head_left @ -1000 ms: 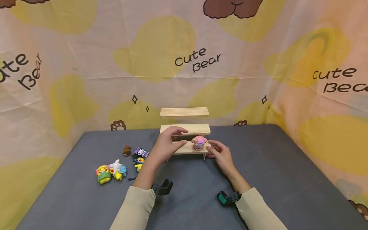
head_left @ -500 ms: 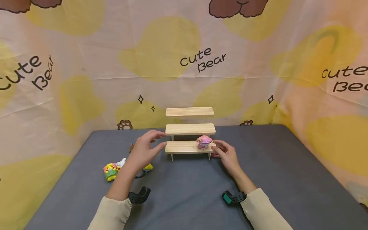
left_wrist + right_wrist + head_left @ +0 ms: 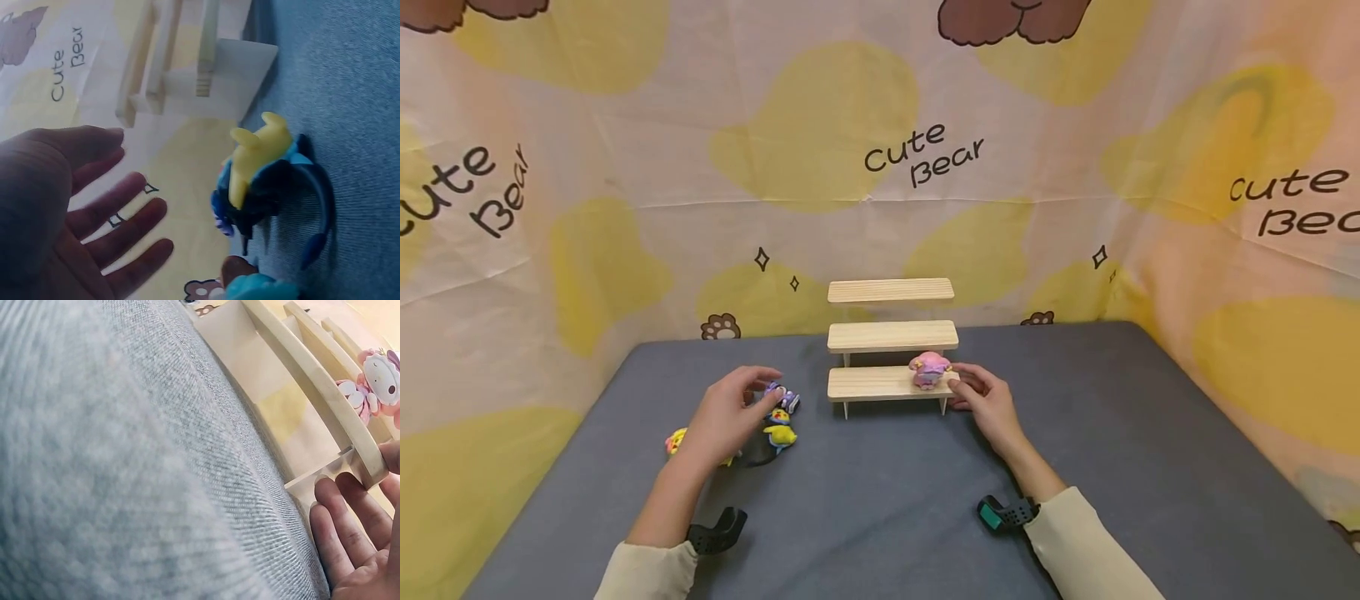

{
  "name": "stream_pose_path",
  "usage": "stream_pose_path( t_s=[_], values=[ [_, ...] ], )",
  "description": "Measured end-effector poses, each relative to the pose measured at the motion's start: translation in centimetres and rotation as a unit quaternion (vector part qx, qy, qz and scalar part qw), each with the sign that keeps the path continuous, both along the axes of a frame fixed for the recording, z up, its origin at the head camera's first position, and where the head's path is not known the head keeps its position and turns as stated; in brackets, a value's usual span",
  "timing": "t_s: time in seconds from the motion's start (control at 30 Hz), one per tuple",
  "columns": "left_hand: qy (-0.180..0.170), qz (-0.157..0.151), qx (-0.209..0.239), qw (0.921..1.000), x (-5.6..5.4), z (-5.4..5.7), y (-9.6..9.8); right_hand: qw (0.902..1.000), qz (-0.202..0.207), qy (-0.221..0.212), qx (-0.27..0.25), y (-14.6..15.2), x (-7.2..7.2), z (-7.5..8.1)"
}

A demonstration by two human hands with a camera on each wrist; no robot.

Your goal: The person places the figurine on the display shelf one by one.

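Though three shelves (image 3: pixel 892 336), one pink figurine (image 3: pixel 929 370) aboard.

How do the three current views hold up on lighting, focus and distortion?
Head: bright, fairly even light, the wooden stand clearly outlined. Left wrist: dimmer and bluish, the left hand dark, the yellow figurine slightly soft. Right wrist: brighter, but the nearest grey cloth is out of focus and the front shelf looks bowed, probably lens distortion.
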State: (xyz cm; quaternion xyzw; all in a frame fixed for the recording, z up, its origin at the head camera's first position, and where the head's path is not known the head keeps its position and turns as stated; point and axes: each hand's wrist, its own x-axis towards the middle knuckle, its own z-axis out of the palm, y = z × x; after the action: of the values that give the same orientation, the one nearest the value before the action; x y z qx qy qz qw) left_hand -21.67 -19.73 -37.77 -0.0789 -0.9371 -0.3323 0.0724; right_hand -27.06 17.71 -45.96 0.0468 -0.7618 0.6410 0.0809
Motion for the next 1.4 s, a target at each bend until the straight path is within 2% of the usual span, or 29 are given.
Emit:
stream_pose_path(
  t_s=[0.17,0.37,0.63,0.93,1.13,1.4],
  values=[
    [-0.048,0.003,-0.013,0.9988,-0.6,-0.6,0.1,1.0,-0.004,-0.006,0.004,0.3,0.1,-0.1],
    [-0.068,0.014,-0.023,0.9973,-1.0,-1.4,-0.3,1.0,0.003,0.003,0.005,0.2,-0.1,0.0],
    [-0.076,0.029,-0.049,0.9955,-1.3,-1.8,-0.4,1.0,0.001,0.001,0.002,0.0,-0.2,0.1],
    [-0.067,0.031,-0.098,0.9924,-1.4,-2.4,-0.2,1.0,-0.001,-0.003,0.009,0.1,-0.2,0.0],
    [-0.07,0.01,-0.137,0.9881,-1.3,-2.6,0.0,0.9999,-0.003,-0.007,0.011,0.1,0.0,0.1],
    [-0.088,-0.011,-0.164,0.9824,-1.4,-2.9,0.1,0.9999,-0.002,-0.006,0.008,0.1,-0.1,0.2]
  ],
)
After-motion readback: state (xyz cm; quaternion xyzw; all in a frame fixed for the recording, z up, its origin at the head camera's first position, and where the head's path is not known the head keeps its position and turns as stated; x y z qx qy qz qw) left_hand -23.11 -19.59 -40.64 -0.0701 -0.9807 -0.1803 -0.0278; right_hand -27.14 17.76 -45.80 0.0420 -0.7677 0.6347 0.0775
